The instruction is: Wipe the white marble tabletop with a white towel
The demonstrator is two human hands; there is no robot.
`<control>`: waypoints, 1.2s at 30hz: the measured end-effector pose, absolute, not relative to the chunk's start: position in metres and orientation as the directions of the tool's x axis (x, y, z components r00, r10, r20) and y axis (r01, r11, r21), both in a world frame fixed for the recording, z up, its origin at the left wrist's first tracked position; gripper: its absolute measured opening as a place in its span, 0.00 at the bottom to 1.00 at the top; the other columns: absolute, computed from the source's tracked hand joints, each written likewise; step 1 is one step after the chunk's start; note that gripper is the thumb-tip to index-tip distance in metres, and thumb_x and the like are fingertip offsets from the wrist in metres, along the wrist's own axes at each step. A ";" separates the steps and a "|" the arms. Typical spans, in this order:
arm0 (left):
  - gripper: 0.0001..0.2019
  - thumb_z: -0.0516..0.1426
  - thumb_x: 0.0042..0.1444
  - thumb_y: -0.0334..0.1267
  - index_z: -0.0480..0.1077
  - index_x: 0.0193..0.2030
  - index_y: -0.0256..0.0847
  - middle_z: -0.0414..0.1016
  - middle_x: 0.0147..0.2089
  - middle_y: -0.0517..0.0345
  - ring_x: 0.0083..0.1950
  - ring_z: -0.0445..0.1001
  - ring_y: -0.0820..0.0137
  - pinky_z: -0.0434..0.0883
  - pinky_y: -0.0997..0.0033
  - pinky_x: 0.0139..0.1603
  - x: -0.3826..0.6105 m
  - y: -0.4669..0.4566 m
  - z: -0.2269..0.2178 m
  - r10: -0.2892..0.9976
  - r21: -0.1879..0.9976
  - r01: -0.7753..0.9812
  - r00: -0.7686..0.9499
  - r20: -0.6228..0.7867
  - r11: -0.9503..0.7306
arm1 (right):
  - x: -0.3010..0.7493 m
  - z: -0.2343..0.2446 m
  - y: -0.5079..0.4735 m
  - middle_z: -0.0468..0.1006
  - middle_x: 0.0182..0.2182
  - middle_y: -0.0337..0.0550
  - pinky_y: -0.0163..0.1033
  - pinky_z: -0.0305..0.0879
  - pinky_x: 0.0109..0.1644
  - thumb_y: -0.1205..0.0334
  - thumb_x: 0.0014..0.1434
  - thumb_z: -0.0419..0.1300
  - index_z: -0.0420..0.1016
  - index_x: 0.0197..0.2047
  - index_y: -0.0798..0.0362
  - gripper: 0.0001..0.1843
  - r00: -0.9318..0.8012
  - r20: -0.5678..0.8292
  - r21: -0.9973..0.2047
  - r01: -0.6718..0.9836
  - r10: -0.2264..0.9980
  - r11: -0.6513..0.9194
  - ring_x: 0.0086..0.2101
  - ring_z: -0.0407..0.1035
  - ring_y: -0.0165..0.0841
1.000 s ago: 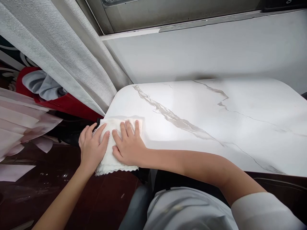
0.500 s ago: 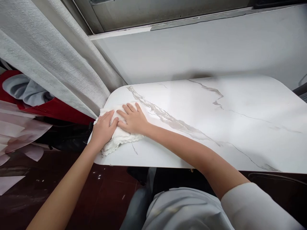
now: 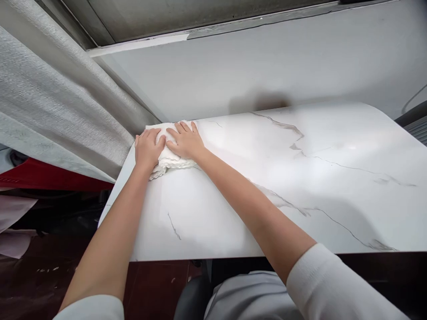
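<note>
The person's bare left grip and bare right grip rest side by side, both wide, palms down and fingers spread on top of a layered white fabric cloth with a wavy edge. The cloth lies at the far left corner of a white, grey-veined, marble-patterned counter, near a heavy pale grey fabric curtain and a smooth light grey wall.

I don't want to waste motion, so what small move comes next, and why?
Probably slide the white cloth rightward along the far edge of the table: your left hand and right hand rest on it near the far-left corner, beside the curtain, and the tabletop stretches right.
</note>
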State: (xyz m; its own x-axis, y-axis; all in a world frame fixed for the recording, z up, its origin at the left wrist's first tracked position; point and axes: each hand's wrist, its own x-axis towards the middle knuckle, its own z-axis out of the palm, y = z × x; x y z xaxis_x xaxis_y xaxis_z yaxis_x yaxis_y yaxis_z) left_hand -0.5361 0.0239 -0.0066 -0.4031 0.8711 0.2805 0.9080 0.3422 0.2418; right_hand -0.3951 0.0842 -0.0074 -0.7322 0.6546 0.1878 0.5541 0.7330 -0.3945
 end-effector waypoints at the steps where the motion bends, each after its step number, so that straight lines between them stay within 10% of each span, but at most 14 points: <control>1: 0.23 0.47 0.65 0.43 0.69 0.62 0.40 0.70 0.66 0.47 0.72 0.60 0.50 0.49 0.42 0.73 -0.536 0.031 -0.008 0.857 0.243 0.898 -0.429 0.287 0.368 | -0.396 -0.008 0.090 0.56 0.72 0.50 0.60 0.34 0.74 0.54 0.71 0.45 0.60 0.71 0.52 0.29 -0.724 0.194 -0.394 0.561 0.662 0.728 0.71 0.44 0.43; 13: 0.24 0.44 0.65 0.42 0.68 0.63 0.40 0.71 0.65 0.48 0.67 0.65 0.54 0.59 0.54 0.69 -0.524 0.101 -0.011 0.907 0.184 0.937 -0.337 0.251 0.297 | -0.377 -0.013 0.137 0.64 0.67 0.52 0.59 0.37 0.73 0.55 0.70 0.46 0.64 0.68 0.53 0.27 -0.614 0.253 -0.399 0.637 0.747 0.659 0.68 0.51 0.44; 36: 0.29 0.40 0.66 0.46 0.58 0.71 0.37 0.57 0.74 0.46 0.77 0.48 0.50 0.48 0.44 0.73 -0.469 -0.003 -0.008 0.974 0.175 0.976 -0.161 0.163 0.132 | -0.311 -0.017 0.033 0.60 0.68 0.64 0.63 0.38 0.71 0.56 0.70 0.49 0.62 0.68 0.60 0.28 -0.562 0.341 -0.352 0.667 0.754 0.656 0.68 0.50 0.49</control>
State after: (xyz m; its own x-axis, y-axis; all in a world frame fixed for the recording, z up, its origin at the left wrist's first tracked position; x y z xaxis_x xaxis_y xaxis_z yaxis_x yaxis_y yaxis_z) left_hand -0.4686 -0.0035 -0.0080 -0.1608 0.9735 0.1626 0.9757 0.1320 0.1748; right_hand -0.3113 0.0325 -0.0174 -0.5619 0.7538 0.3406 0.6672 0.6565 -0.3520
